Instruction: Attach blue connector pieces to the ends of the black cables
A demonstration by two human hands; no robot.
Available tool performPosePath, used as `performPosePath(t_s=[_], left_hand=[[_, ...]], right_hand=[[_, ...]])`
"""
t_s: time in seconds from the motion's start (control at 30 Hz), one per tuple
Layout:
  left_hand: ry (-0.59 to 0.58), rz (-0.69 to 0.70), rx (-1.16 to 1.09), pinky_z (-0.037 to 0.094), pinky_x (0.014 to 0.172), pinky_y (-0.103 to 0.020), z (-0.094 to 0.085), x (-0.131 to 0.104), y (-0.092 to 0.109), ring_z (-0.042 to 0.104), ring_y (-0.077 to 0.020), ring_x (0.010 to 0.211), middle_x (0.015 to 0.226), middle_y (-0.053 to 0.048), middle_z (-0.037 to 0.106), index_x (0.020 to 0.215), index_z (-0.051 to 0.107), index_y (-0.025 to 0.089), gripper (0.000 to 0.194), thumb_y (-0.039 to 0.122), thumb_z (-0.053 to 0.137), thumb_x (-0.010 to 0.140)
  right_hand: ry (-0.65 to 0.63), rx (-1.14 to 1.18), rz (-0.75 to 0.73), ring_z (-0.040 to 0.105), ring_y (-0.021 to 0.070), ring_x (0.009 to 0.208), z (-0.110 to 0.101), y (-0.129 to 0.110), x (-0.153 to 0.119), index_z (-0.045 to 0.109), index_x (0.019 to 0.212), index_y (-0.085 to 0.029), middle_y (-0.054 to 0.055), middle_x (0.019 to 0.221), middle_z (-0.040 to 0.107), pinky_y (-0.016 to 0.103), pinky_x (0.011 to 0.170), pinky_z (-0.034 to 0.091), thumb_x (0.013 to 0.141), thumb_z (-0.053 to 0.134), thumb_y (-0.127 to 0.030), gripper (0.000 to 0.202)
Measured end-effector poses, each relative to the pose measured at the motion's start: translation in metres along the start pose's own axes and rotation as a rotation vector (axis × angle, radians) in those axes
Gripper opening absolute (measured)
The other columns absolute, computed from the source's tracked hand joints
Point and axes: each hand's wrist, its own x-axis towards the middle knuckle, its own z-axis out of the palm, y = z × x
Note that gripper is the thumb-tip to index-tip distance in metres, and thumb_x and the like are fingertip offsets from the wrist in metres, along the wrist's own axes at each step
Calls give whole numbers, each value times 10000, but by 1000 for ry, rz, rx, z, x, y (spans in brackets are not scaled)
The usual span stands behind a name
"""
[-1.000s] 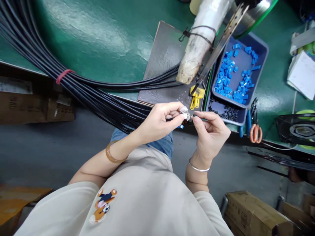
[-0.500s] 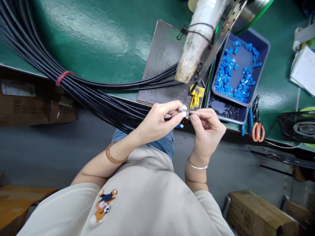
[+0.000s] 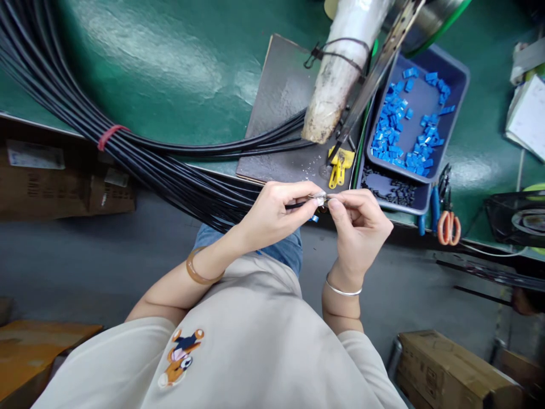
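My left hand (image 3: 279, 213) is closed around a black cable (image 3: 294, 205), whose end comes out between thumb and index finger. Whitish tape or wrapping covers the tips of those two fingers. Opposite it, my right hand (image 3: 360, 221) pinches at the cable's end with thumb and index finger; what lies in that pinch is too small to make out. The fingertips of both hands nearly meet just off the bench edge. A small blue piece (image 3: 314, 218) shows just below them. Yellow cutters or a stripper (image 3: 339, 167) lie on the dark board (image 3: 276, 108) beyond my hands.
A thick bundle of black cables (image 3: 179, 176), tied with a red band (image 3: 111, 135), runs in from the left. A white-wrapped duct (image 3: 336, 74) hangs over the board. To the right are a bin (image 3: 457, 85) of blue connectors, small black parts (image 3: 394, 187) and orange-handled scissors (image 3: 449, 227).
My left thumb and index finger have closed nearer together at the cable end, and the white-wrapped index fingertip has come down. My right hand has barely moved.
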Motion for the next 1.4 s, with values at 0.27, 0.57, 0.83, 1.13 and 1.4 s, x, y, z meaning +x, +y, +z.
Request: performPosePath(t_s=[0.27,0.57,0.83,1.13,1.4], left_hand=[[2,0,118,418,609,-175,2,-2,-5,521,-65,637,735,-8,644,885,690,120,145,187,561,881],[23,-56,86,334,495,-149,-1,-5,-3,397,-33,535,614,52,514,756,583,133,50,125,632,752],[26,0,98,355,531,-155,-3,-9,-6,430,-35,556,634,50,535,761,595,130,66,137,646,803],[-562,132,191,408,551,-230,-28,-7,39,581,-106,562,647,-34,674,729,661,150,193,147,558,893],[-70,-430,-831,118,335,-158,-50,-13,-13,287,-2,335,587,9,643,914,642,171,131,274,675,840]], right_hand=[[-47,-209,-93,480,74,585,-7,-5,0,707,829,-214,-8,794,662,259,516,340,837,711,-215,9],[-218,-335,-85,358,44,525,-17,-13,7,623,734,-181,-46,672,559,252,527,297,865,680,-276,172],[-322,-197,67,272,22,476,-16,-11,10,634,705,-178,-46,716,578,238,465,214,812,685,-204,122],[-12,-380,-112,618,102,548,-77,-38,18,626,1080,-232,-19,755,666,230,467,394,835,658,-214,248],[39,-1043,-90,558,85,582,-108,35,104,657,772,-173,-32,631,619,263,711,452,729,725,-149,84]])
